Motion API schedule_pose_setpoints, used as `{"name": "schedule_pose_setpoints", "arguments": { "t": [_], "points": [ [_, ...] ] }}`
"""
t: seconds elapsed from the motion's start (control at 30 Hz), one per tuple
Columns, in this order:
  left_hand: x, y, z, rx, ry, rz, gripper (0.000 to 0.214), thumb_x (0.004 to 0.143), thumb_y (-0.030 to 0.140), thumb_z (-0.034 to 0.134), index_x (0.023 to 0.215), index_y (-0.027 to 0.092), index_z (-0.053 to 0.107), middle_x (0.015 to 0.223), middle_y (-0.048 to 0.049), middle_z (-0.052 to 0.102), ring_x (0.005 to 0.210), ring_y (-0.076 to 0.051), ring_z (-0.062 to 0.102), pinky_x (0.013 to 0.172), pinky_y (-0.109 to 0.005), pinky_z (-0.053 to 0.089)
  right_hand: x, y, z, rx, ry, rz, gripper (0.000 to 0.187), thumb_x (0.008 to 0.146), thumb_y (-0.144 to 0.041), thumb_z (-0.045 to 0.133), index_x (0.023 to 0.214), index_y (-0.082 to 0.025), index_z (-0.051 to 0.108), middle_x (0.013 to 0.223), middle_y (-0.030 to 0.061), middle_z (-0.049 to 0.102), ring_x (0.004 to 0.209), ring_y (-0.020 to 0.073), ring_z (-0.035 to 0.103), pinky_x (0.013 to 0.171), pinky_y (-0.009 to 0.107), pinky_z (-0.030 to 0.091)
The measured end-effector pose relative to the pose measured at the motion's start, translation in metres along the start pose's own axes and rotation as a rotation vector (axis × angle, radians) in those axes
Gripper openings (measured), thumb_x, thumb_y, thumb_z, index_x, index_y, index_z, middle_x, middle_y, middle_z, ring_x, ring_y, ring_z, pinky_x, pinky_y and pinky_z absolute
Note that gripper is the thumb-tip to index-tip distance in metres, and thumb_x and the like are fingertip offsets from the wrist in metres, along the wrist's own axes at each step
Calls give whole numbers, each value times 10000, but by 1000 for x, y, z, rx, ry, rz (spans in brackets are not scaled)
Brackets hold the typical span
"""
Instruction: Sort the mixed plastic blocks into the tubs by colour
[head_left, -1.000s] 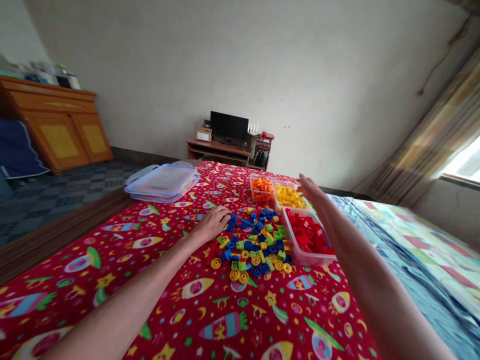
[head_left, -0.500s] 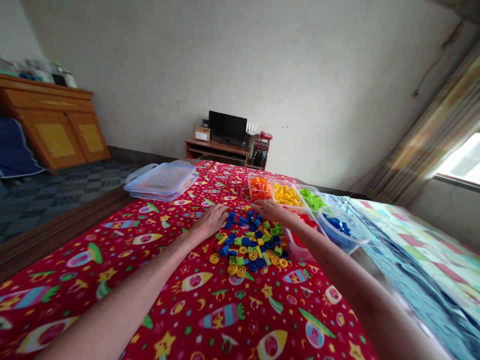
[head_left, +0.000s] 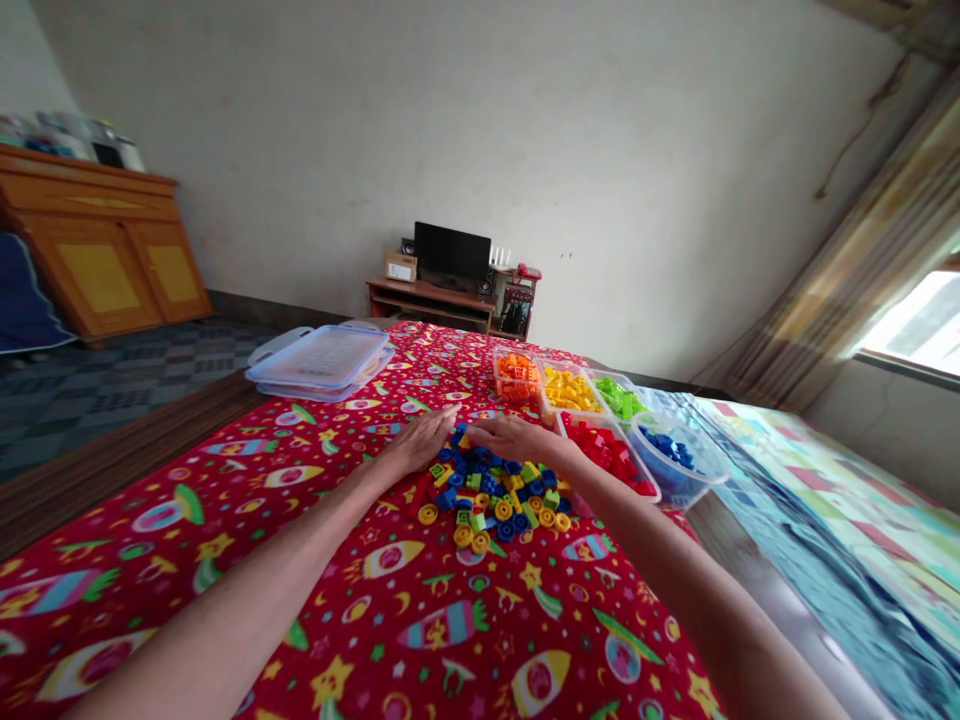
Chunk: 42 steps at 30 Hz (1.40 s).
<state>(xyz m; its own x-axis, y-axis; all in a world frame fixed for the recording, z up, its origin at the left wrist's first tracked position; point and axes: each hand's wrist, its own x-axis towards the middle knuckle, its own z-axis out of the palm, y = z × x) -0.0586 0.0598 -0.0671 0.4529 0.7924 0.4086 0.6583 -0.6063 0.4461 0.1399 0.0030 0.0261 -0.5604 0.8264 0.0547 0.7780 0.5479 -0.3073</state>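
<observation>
A mixed pile of blue, yellow and green toy building bricks and wheels point(head_left: 504, 512) lies on the red patterned cloth point(head_left: 442, 680). My left hand point(head_left: 421, 442) rests at the far left edge of the pile, fingers stretched out and holding nothing. Across from it, my right hand point(head_left: 513, 438) lies over the far side of the bricks with its fingers extended toward the left hand. Blue bricks sit between the two hands, and some are hidden beneath the right palm. To the right of my right hand, red bricks point(head_left: 606, 448) fill a clear box.
Clear containers hold orange bricks point(head_left: 517, 372), yellow bricks point(head_left: 568, 388) and green bricks point(head_left: 619, 398) at the back right. A round tub point(head_left: 694, 488) contains blue bricks. Stacked clear lids point(head_left: 322, 360) lie at the left. A monitor point(head_left: 452, 255) stands on a desk beyond.
My right hand has moved left and nearer, toward my left hand, and blue bricks are now gathered closer to the pile. The left hand has straightened its fingers.
</observation>
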Motion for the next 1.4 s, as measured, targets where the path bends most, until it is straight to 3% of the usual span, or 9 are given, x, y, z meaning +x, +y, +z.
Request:
{"name": "schedule_pose_setpoints", "arguments": {
  "t": [0.23,0.43,0.67,0.77,0.83,0.97,1.03,1.23,1.4],
  "points": [
    [3,7,-5,21,-60,64,463,939,367,228,1100,199,628,1205,-74,653,1181,-207,546,1066,-383,372,-19,14,-2,-53,217,208,373,871,-270,552,1219,-150,611,1091,126,674,1014,227,612,871,324,442],
    [10,10,-5,-22,-67,107,368,846,376,425,1045,169,655,1135,-110,679,1093,-241,591,1003,-385,423,-22,1,14,-72,114,137,257,794,-165,584,1022,-171,702,950,85,703,910,210,620,783,271,433],
    [13,22,-18,-237,-124,5,318,767,439,520,870,171,658,906,-73,714,862,-239,659,804,-345,508,-24,3,14,-8,331,192,116,799,-193,559,823,-142,660,760,55,659,701,150,558,662,251,385],
    [15,27,-29,-403,13,-64,425,715,511,592,960,163,606,946,-88,706,891,-259,658,817,-375,507,-24,7,13,182,480,256,156,775,-192,569,910,-153,636,753,36,647,714,159,566,689,271,409],
    [17,33,-37,-503,95,-96,490,692,506,629,1039,166,565,953,-86,706,913,-255,657,852,-398,497,-23,7,12,460,510,311,250,754,-175,568,1002,-176,601,713,2,631,680,154,575,673,275,435],
    [21,55,-43,-605,153,-89,589,679,462,668,1162,166,510,945,-68,695,892,-231,654,857,-404,492,-21,3,13,1191,410,397,236,782,-234,561,1015,-203,537,618,-39,581,564,134,578,609,278,482],
    [22,70,-41,-600,133,-40,609,677,433,680,1194,164,502,938,-66,686,889,-224,648,840,-387,496,-22,2,15,1414,356,357,230,791,-336,598,967,-202,534,639,-30,586,562,125,583,594,271,491],
    [19,103,-34,-420,102,78,532,695,349,686,1184,192,546,923,-43,687,904,-209,637,859,-338,482,-23,5,19,1416,364,278,371,654,-459,736,821,-162,588,601,-38,552,511,69,505,404,162,324],
    [21,76,-44,-320,37,-10,423,702,321,666,1096,178,608,887,-28,687,852,-199,640,775,-301,500,-22,11,16,1351,489,346,288,611,-363,732,731,-158,569,545,-60,517,425,45,427,347,164,233]
  ]
}}
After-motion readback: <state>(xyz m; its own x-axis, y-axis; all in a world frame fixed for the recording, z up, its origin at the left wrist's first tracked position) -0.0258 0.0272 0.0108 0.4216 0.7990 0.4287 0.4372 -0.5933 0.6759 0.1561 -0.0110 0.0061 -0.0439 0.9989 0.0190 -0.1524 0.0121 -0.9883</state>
